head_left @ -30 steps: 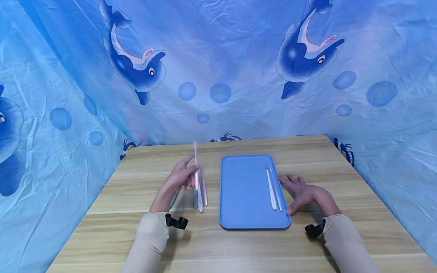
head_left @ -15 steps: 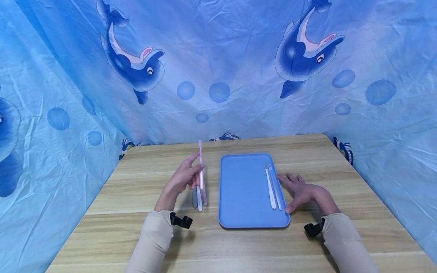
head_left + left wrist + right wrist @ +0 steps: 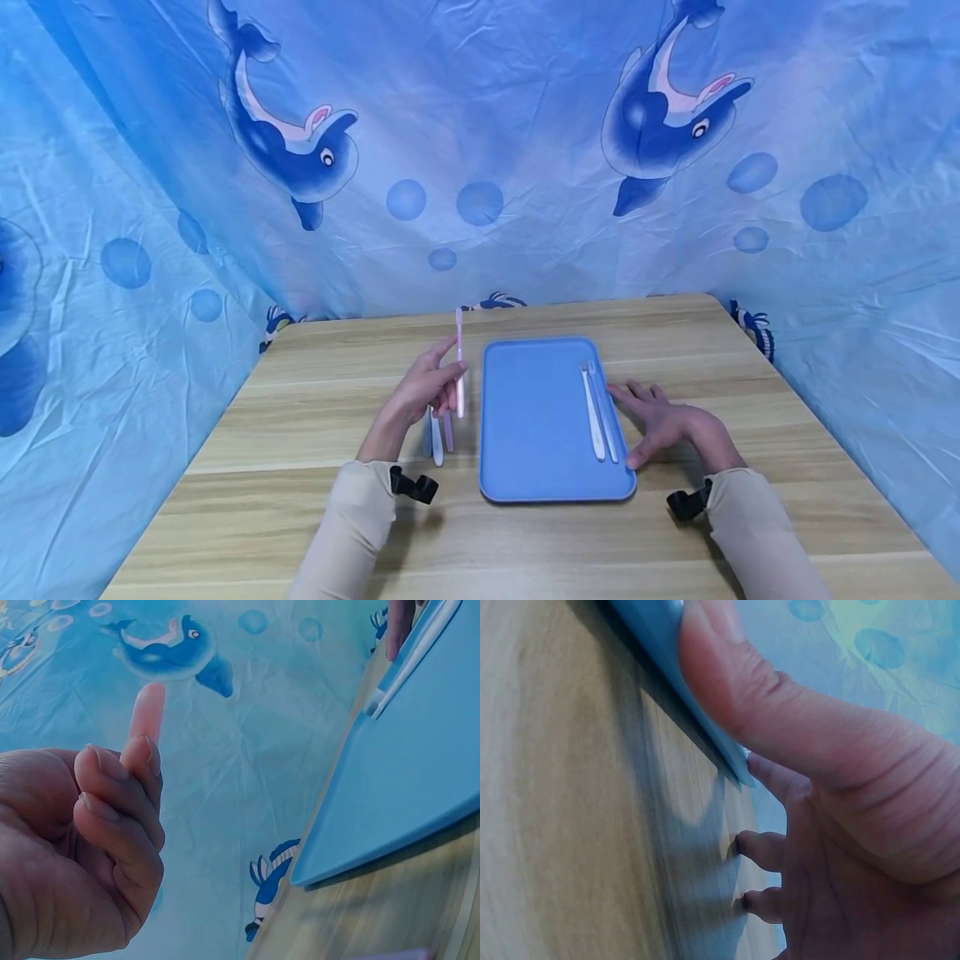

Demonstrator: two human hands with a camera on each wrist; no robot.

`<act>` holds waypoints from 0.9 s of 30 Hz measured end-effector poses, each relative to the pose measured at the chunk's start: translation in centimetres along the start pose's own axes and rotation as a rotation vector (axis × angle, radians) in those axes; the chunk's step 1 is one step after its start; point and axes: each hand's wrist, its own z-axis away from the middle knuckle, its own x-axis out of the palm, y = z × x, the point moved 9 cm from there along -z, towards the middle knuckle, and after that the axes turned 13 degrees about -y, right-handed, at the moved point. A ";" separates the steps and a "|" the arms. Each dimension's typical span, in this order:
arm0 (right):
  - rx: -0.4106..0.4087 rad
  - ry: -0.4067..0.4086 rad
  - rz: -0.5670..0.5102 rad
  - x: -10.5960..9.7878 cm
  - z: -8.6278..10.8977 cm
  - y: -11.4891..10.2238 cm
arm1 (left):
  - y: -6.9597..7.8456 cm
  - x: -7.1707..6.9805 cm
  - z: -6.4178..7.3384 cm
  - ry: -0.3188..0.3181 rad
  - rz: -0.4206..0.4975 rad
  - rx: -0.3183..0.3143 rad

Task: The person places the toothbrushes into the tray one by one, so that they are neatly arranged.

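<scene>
My left hand (image 3: 423, 390) pinches a pink toothbrush (image 3: 461, 402) between thumb and fingers, just left of the blue tray (image 3: 536, 417). The toothbrush points away from me, its narrow head at the far end. In the left wrist view the other fingers (image 3: 120, 825) are curled. My right hand (image 3: 667, 425) is spread at the tray's right side, thumb on the rim (image 3: 705, 712) and fingertips reaching down beside it. A white toothbrush (image 3: 592, 412) and a bluish toothbrush (image 3: 606, 417) lie side by side along the tray's right side.
Partly hidden under my left hand, a pink toothbrush (image 3: 448, 433), a white one (image 3: 437, 442) and a grey-blue one (image 3: 427, 440) lie on the wooden table (image 3: 300, 433). A blue dolphin-print cloth (image 3: 525, 250) hangs behind and beside the table.
My left hand has moved right with the pink toothbrush, from above the others on the table to near the tray's left rim. My right hand keeps its place at the tray.
</scene>
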 end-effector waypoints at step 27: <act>0.010 -0.002 -0.014 0.1 -0.1 -0.1 | 0.0 5.5 -3.1 -0.085 -0.036 0.013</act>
